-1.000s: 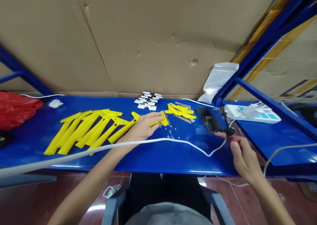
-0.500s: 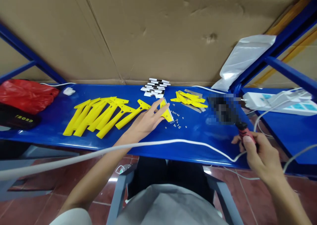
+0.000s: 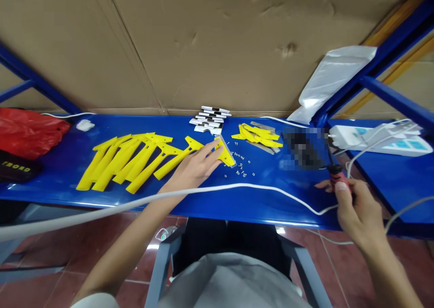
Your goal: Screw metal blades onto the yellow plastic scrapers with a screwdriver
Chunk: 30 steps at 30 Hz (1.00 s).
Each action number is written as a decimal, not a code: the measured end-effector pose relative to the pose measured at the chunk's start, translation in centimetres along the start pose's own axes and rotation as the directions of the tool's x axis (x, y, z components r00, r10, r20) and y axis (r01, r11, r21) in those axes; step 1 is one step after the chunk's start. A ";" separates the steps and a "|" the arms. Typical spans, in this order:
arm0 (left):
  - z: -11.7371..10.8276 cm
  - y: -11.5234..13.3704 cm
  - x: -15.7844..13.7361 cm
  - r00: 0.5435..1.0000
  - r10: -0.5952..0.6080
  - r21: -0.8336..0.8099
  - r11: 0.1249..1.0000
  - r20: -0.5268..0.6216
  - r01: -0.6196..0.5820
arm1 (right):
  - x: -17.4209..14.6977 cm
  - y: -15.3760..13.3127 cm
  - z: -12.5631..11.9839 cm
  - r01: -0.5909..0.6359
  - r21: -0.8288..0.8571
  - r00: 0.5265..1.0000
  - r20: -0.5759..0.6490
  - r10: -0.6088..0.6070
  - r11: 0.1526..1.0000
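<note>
On the blue table, my left hand [image 3: 198, 165] grips a yellow scraper [image 3: 224, 154] by its head, fingers and thumb at its edge. A clear strip runs along the scraper's right side; its handle is hidden beneath my hand. My right hand [image 3: 359, 204] is wrapped round the red-and-black grip of an electric screwdriver [image 3: 339, 177], whose thin shaft points away from me. Small screws and nuts [image 3: 240, 156] lie scattered just right of the scraper. Several yellow scraper handles [image 3: 135, 163] lie fanned out left of my left hand.
Yellow plates with metal blades [image 3: 259, 136] lie right of centre, behind the screws. Black-and-white printed sleeves [image 3: 210, 118] are stacked at the back. A white cable [image 3: 237, 186] crosses in front of me. A power strip [image 3: 383, 141] sits right, a red bag [image 3: 30, 132] left.
The view has shifted slightly, so the things on the left appear further left. The screwdriver's shaft now tilts more upright. Both hands keep their hold.
</note>
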<state>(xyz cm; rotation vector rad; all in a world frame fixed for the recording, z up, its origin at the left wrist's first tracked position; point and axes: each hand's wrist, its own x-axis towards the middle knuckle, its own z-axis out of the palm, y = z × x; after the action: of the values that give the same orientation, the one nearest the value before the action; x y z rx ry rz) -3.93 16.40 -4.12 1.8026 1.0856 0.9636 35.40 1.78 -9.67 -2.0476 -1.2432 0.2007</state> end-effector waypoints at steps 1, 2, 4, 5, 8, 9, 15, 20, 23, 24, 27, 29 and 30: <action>-0.1 -0.1 0.0 1.000 -0.001 -0.024 1.000 -0.004 0.001 | 0.1 0.0 0.0 -0.008 -0.003 1.000 -0.007 0.008 1.000; -0.1 -0.1 0.0 1.000 0.002 -0.048 0.999 -0.004 -0.003 | 0.1 0.0 0.0 -0.016 -0.004 1.000 -0.017 0.016 1.000; -0.3 0.3 -0.1 0.999 0.009 -0.112 0.994 -0.032 -0.013 | 0.2 0.1 0.0 -0.031 -0.002 0.999 -0.044 0.030 1.000; -0.3 0.7 -0.2 0.998 0.011 -0.152 0.988 -0.066 -0.021 | 0.3 0.1 0.0 -0.038 -0.005 0.998 -0.056 0.038 0.999; 0.0 1.8 -0.5 0.978 0.015 -0.235 0.970 -0.207 -0.065 | 0.6 0.0 0.0 -0.082 -0.045 0.994 -0.082 0.078 0.996; 0.2 2.2 -0.6 0.968 0.026 -0.244 0.966 -0.248 -0.088 | 0.7 -0.1 0.1 -0.103 -0.063 0.991 -0.088 0.097 0.993; 1.3 3.9 -1.5 0.960 0.036 -0.442 0.883 -0.277 -0.160 | 1.7 -0.1 0.1 -0.105 -0.129 0.994 -0.025 0.102 0.986; 2.0 5.0 -2.3 0.975 -0.034 -0.609 0.785 -0.221 -0.111 | 2.7 0.1 0.2 0.118 -0.081 0.992 -0.043 -0.122 0.990; 2.2 5.1 -2.5 0.979 -0.016 -0.626 0.771 -0.204 -0.118 | 3.3 0.2 0.2 0.183 -0.071 0.981 -0.051 -0.186 0.981; 2.3 5.0 -2.5 0.980 -0.008 -0.628 0.769 -0.201 -0.123 | 3.6 0.2 0.2 0.192 -0.069 0.979 -0.054 -0.196 0.979; 2.3 4.6 -2.4 0.979 0.000 -0.632 0.763 -0.205 -0.132 | 4.4 0.2 0.2 0.216 -0.059 0.975 -0.034 -0.218 0.975; 2.2 4.4 -2.4 0.981 -0.019 -0.634 0.766 -0.192 -0.110 | 4.9 0.1 0.3 0.222 -0.061 0.975 -0.009 -0.223 0.973; 2.1 4.3 -2.4 0.984 -0.036 -0.633 0.769 -0.176 -0.085 | 5.2 0.1 0.4 0.224 -0.067 0.974 0.002 -0.225 0.972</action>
<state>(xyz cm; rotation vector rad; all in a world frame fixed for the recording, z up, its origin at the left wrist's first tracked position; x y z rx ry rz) -1.58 12.35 -1.57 1.1781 0.7008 1.3391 37.96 6.23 -8.87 -1.9421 -1.4833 0.0474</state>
